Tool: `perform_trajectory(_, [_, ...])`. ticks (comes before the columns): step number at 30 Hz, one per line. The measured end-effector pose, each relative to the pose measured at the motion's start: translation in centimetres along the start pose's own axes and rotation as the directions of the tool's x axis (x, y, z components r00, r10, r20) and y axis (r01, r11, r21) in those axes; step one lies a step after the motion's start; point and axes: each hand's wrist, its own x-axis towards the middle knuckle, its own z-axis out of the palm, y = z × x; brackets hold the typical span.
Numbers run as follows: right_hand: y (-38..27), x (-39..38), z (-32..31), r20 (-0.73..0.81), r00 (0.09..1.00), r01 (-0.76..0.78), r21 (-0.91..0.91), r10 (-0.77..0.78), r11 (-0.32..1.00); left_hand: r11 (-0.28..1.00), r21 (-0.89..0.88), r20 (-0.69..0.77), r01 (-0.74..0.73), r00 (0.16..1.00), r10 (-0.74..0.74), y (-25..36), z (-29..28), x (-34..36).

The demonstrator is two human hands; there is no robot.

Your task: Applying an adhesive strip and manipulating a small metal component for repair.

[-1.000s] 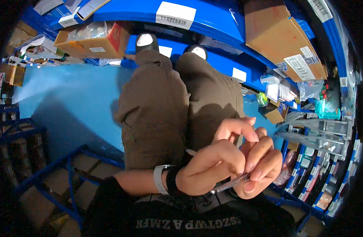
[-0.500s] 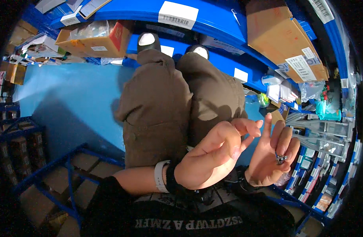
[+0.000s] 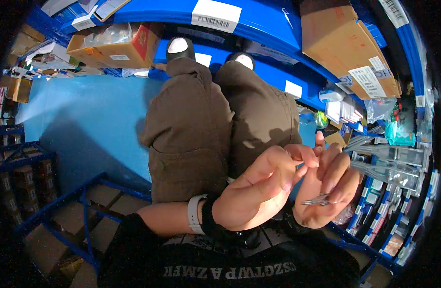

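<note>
My left hand (image 3: pixel 261 185), with a white-strapped watch (image 3: pixel 195 214) at its wrist, is held in front of my lap. Its fingers curl in toward the thumb, and whatever may sit between the fingertips is too small to make out. Close beside it on the right, my right hand (image 3: pixel 328 185) keeps a few thin, shiny metal pieces (image 3: pixel 316 200) under its bent lower fingers. They look like short pins or screws; their exact kind does not show. The right index finger points up, its tip near the left fingertips.
My legs in brown trousers (image 3: pixel 189 120) extend toward a blue shelf (image 3: pixel 268 19). An open cardboard box (image 3: pixel 105 56) stands at the far left, a larger carton (image 3: pixel 345 48) at the far right. Clear plastic bins (image 3: pixel 398 173) line the right. Blue floor (image 3: pixel 91 110) lies to the left.
The metal pieces have turned from end-on to lying sideways across my right hand. Its fingers have curled further and its index finger has moved closer to my left fingertips.
</note>
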Motion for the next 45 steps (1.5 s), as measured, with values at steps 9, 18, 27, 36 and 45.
perform_trajectory(9, [0.7,1.4,-0.3,0.333,0.937,0.241,-0.403,-0.104,0.883,0.986,-0.131,-0.105,0.104,0.987,-0.118,1.1,0.5,0.3])
perform_trajectory(18, [-0.8,1.0,0.0,0.298,0.951,0.247,-0.565,-0.084,0.787,0.986,-0.051,0.052,0.160,0.986,-0.158,1.7,0.3,-0.2])
perform_trajectory(27, [-1.2,1.6,-1.3,0.057,0.967,0.216,-0.700,-0.248,0.681,0.952,0.273,-0.200,0.137,0.976,-0.084,2.2,-0.4,0.0])
perform_trajectory(36, [-1.9,0.1,-3.8,-0.230,0.949,-0.189,0.134,0.216,0.973,0.930,0.287,-0.054,0.228,0.974,-0.222,4.4,0.2,-1.0])
perform_trajectory(45, [-3.9,-1.8,-0.2,0.288,0.936,-0.055,-0.444,0.200,0.895,0.653,0.740,-0.165,0.163,0.985,-0.058,3.9,1.6,-3.8])
